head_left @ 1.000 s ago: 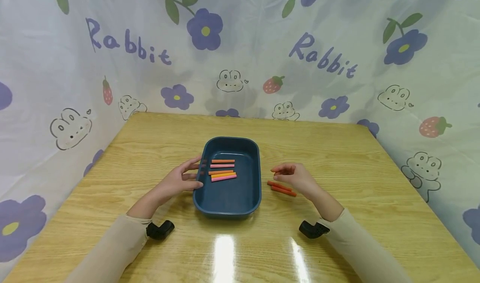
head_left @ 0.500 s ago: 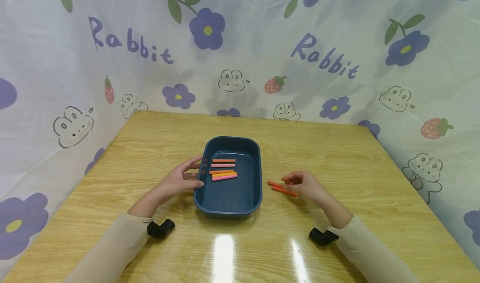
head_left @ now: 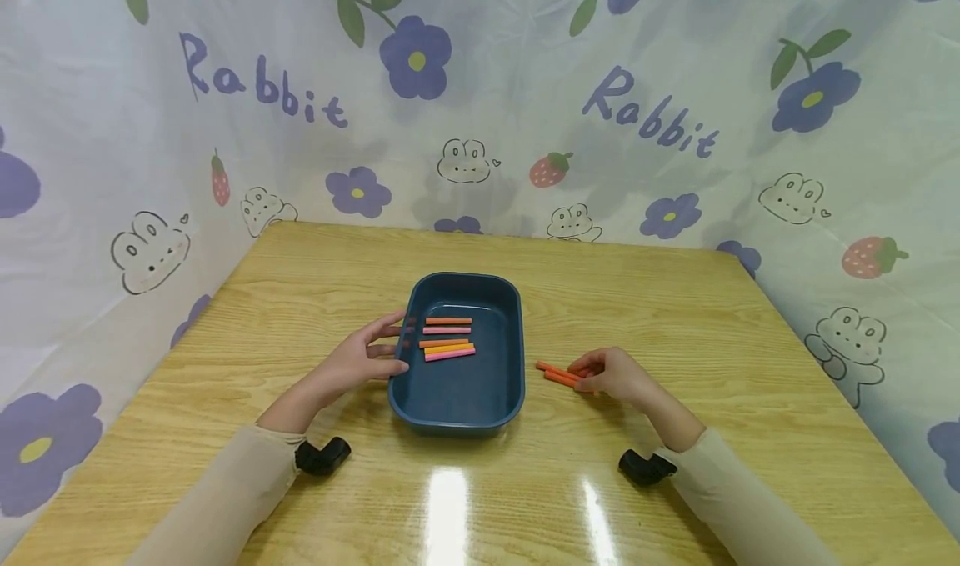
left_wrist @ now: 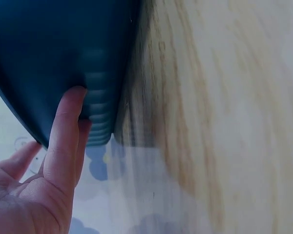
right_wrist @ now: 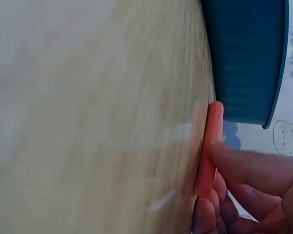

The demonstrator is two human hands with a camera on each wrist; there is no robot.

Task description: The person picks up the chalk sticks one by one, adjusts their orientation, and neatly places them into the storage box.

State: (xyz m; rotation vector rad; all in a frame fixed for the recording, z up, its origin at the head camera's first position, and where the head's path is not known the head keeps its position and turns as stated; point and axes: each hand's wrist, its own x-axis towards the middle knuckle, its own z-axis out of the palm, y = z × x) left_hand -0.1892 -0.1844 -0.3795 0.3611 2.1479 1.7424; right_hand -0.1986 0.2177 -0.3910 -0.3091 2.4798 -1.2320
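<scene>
A dark blue rectangular tray (head_left: 465, 399) sits mid-table. My left hand (head_left: 348, 362) is at its left side, fingers fairly straight against the outer wall and thumb at the rim. In the left wrist view, the fingertips (left_wrist: 73, 97) touch that wall. Right of the tray, my right hand (head_left: 618, 376) pinches an orange-red chalk stick (right_wrist: 214, 122) between thumb and fingers, the stick lying low along the tabletop. A second orange-red chalk stick (head_left: 547, 366) lies just behind it, partly hidden by the fingers.
Inside the tray lie several chalk sticks: an orange one (head_left: 448, 321) at the back, a pink one (head_left: 447, 330), and a yellow-orange one (head_left: 448, 349) among others. The wooden table (head_left: 637, 299) is backed by a printed curtain (head_left: 495, 66).
My right hand has moved right and down from beside the tray to the two orange-red sticks, and its fingers have closed on the nearer one. The left hand stays at the tray.
</scene>
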